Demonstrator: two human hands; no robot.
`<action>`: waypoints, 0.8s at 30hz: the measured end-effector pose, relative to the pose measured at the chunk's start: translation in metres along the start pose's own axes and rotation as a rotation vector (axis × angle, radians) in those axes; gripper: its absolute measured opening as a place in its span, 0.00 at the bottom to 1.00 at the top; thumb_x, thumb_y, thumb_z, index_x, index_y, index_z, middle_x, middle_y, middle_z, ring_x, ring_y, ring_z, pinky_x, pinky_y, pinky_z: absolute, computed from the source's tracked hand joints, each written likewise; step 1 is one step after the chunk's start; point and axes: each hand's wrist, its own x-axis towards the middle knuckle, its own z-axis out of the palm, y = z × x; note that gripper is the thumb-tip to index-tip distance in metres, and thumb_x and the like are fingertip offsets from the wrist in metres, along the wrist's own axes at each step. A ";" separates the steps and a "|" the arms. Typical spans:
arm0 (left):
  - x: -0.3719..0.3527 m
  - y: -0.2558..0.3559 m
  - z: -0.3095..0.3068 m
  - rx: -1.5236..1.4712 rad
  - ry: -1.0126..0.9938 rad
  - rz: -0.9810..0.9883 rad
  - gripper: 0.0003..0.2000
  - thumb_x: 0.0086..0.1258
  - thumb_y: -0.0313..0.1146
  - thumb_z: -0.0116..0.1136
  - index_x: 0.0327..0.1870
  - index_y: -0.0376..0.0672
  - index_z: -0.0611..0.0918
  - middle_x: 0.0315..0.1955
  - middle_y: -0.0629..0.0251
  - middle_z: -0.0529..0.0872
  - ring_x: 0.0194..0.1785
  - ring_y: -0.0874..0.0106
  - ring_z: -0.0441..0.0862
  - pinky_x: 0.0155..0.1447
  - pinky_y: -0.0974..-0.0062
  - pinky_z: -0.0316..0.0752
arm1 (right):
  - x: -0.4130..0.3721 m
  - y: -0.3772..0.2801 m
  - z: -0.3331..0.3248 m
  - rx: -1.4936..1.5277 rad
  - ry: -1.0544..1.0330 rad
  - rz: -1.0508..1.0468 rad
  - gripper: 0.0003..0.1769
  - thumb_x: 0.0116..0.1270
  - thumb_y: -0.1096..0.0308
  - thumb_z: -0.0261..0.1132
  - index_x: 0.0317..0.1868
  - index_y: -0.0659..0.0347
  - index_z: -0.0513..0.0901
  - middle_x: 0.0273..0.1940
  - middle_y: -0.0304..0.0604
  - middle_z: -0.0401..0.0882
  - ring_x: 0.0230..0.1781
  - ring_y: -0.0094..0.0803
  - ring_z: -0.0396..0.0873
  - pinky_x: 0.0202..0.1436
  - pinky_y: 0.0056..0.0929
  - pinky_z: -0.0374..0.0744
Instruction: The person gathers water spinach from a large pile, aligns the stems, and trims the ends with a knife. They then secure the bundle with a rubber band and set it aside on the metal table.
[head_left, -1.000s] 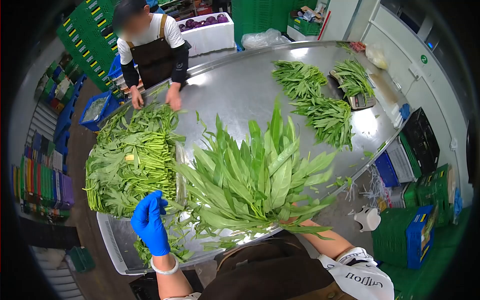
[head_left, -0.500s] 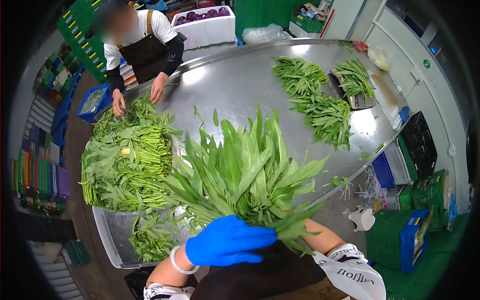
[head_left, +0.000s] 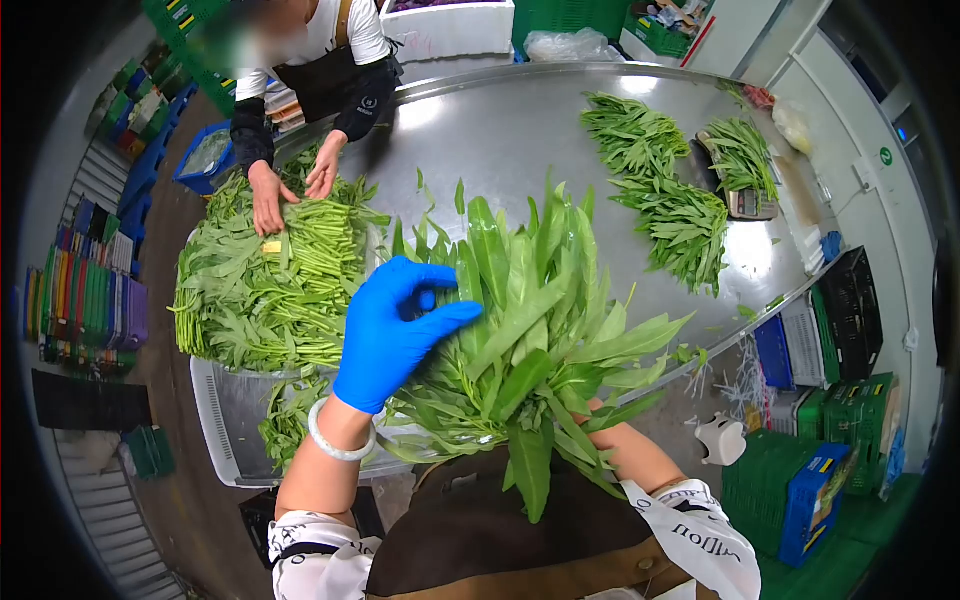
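From my seat at the controls I see the left hand [head_left: 395, 330], in a blue glove, laid against the near side of a big bunch of leafy greens [head_left: 530, 330]. Its fingers are spread and loosely curved over the leaves, not clamped on anything. A pale bracelet [head_left: 338, 445] sits on that wrist. The right hand [head_left: 598, 410] is almost wholly buried under the stems at the base of the bunch, so I cannot tell how it grips. The bunch stands up off the near edge of the steel table [head_left: 500, 140], close to the person's chest, with its leaves fanning out away from the body. To the left lies a large heap of greens [head_left: 270, 290], partly over a white tray [head_left: 225, 420] that overhangs the table's edge. Across the heap, a co-worker in a dark apron presses one hand [head_left: 268, 200] on the stalks, and the other hand [head_left: 325, 175] is just beside it. Well apart, on the far right of the table, lie two sorted bundles [head_left: 635, 135] [head_left: 685, 230], and a scale [head_left: 750, 200] carries another small bundle.
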 end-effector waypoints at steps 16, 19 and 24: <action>-0.043 -0.003 -0.020 -0.674 0.025 -0.347 0.10 0.65 0.22 0.56 0.46 0.39 0.73 0.32 0.66 0.78 0.31 0.80 0.74 0.33 0.82 0.70 | 0.034 -0.016 -0.018 -0.081 0.069 -0.074 0.19 0.49 0.69 0.63 0.44 0.66 0.80 0.38 0.51 0.80 0.37 0.49 0.79 0.37 0.42 0.77; -0.053 -0.033 -0.044 -1.113 0.404 -0.184 0.12 0.64 0.23 0.58 0.47 0.39 0.73 0.31 0.67 0.75 0.32 0.80 0.73 0.34 0.83 0.69 | 0.021 -0.004 0.007 0.116 0.145 0.147 0.19 0.48 0.67 0.64 0.43 0.65 0.80 0.38 0.50 0.79 0.36 0.47 0.79 0.38 0.42 0.77; -0.070 -0.023 -0.097 -0.377 -0.272 -0.159 0.17 0.61 0.22 0.62 0.52 0.36 0.79 0.37 0.60 0.83 0.34 0.73 0.79 0.40 0.80 0.74 | 0.027 -0.001 0.003 0.034 0.152 0.216 0.18 0.48 0.66 0.64 0.41 0.64 0.79 0.37 0.50 0.79 0.35 0.46 0.79 0.38 0.40 0.77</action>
